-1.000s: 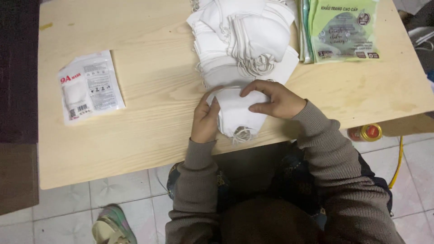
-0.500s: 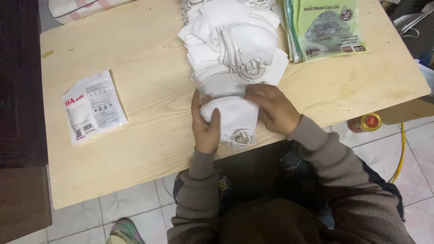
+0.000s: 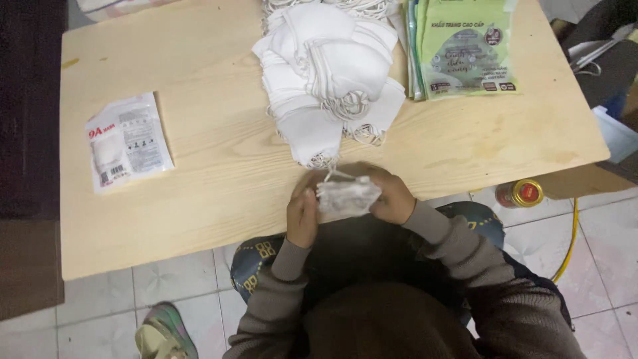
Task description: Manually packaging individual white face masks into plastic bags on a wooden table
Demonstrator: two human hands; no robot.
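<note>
2 hands meet at the lower middle of the frame, just past the near edge of the wooden table point(image 3: 219, 199). I see my left hand point(image 3: 302, 216) gripping one end of a folded white mask point(image 3: 347, 197) and my right hand point(image 3: 392, 198) closed on the other end, the mask blurred between them. Right above, a pile of white masks point(image 3: 329, 80) sits at upper centre. Green packets point(image 3: 465, 50) lie at upper right, and 1 sealed mask packet point(image 3: 126, 141) lies at left.
</note>
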